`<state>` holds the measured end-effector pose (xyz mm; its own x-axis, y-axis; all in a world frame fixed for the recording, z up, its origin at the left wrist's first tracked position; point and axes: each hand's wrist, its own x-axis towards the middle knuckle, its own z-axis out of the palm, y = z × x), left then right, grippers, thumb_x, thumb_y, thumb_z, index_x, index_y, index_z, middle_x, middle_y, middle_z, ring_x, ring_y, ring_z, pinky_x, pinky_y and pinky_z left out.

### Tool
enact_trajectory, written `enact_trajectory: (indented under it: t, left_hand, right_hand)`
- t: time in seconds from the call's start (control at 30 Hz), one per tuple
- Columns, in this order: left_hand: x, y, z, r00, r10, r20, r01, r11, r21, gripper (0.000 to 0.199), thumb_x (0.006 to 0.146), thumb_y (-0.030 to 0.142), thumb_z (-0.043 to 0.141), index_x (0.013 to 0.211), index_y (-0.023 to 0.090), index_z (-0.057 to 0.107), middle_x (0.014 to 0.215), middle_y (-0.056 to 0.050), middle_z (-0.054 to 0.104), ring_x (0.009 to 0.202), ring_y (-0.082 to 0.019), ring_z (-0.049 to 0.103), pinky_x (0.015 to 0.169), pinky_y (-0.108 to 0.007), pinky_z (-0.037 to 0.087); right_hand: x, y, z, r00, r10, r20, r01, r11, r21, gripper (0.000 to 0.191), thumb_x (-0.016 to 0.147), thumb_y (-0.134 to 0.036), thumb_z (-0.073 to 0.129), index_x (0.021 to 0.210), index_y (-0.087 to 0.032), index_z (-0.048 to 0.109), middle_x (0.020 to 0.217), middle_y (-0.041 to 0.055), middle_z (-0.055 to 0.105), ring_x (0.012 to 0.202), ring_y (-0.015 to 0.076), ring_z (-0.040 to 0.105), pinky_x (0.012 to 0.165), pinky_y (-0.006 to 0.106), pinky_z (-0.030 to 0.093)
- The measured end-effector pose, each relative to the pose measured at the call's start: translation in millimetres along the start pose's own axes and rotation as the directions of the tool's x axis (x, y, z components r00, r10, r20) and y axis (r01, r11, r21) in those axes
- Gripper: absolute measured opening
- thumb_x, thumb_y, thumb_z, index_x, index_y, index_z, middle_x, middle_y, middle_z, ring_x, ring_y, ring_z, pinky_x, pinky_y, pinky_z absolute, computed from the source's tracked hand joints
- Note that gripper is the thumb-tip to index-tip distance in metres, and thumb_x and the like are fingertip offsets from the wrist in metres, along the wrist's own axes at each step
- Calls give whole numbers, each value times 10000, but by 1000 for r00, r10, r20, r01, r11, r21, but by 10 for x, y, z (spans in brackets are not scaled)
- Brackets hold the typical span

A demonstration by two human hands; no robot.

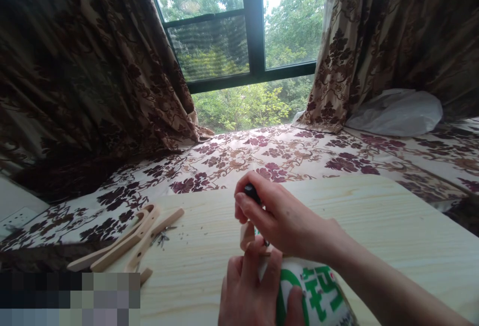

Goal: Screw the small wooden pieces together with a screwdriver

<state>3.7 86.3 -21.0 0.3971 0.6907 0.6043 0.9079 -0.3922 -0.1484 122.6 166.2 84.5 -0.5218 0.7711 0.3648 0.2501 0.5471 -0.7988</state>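
My right hand (277, 211) is wrapped round the black handle of a screwdriver (252, 192), held upright over a small light wooden piece (247, 235). Most of its shaft is hidden behind my fingers. From below, my left hand (249, 288) presses its fingers against the wooden piece and steadies it. Under the wood and beside my left hand lies a white packet (318, 291) with green lettering. Where the tool meets the wood is largely covered by my hands.
Several curved wooden parts (138, 236) with holes lie at the left of the pale wooden tabletop (381, 226), beside a small pile of dark screws (163, 237). Beyond are a floral cloth (262, 154), a white plastic bag (396, 111), curtains and a window.
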Motion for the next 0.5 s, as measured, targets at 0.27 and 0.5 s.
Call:
enact_trajectory:
  t: [0.27, 0.5]
  left_hand:
    - [-13, 64, -37, 993, -109, 50, 112, 992, -62, 377, 828, 443, 472, 1159, 282, 553, 1126, -70, 636, 837, -263, 631, 553, -376, 549]
    - [15, 28, -66, 990, -96, 99, 106, 989, -100, 415, 823, 410, 497, 1201, 244, 537, 1192, -107, 593, 844, -246, 612, 572, -368, 545]
  right_hand:
    - [-8, -76, 176, 988, 154, 13, -133, 809, 572, 297, 884, -351, 515, 648, -184, 445, 562, -65, 370, 491, 57, 333, 425, 191, 276]
    - [27, -21, 217, 988, 153, -21, -101, 747, 657, 394, 894, -326, 485, 546, -185, 367, 489, -73, 348, 438, 49, 272, 372, 190, 227]
